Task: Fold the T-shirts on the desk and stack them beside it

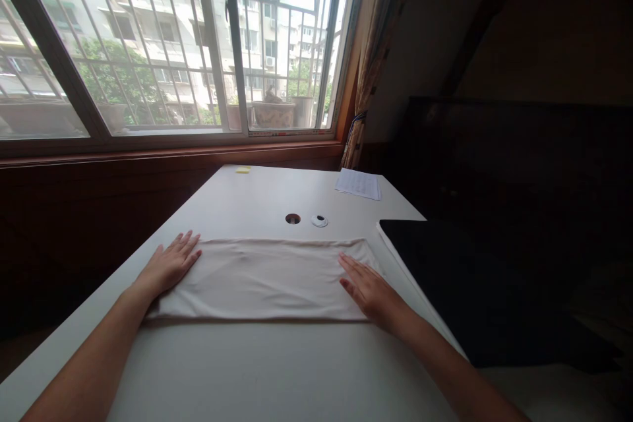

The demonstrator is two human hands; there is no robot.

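A pale, off-white cloth (267, 283), folded into a long flat band, lies crosswise on the white table (237, 369). Soft wrinkles run over its surface. My left hand (171, 264) rests flat on the cloth's left end, fingers stretched out toward the far edge. On the right end lies my right hand (368, 290), palm down with its fingers extended toward the upper left. Neither hand grips anything. What kind of item the cloth is, I cannot tell.
Beyond the cloth are a round hole (293, 219) in the tabletop and a white ring-shaped cover (319, 220). Papers (359, 184) and a yellow sticky note (243, 170) lie at the far edge. A dark flat panel (435, 283) borders the right side. A barred window (173, 46) stands behind.
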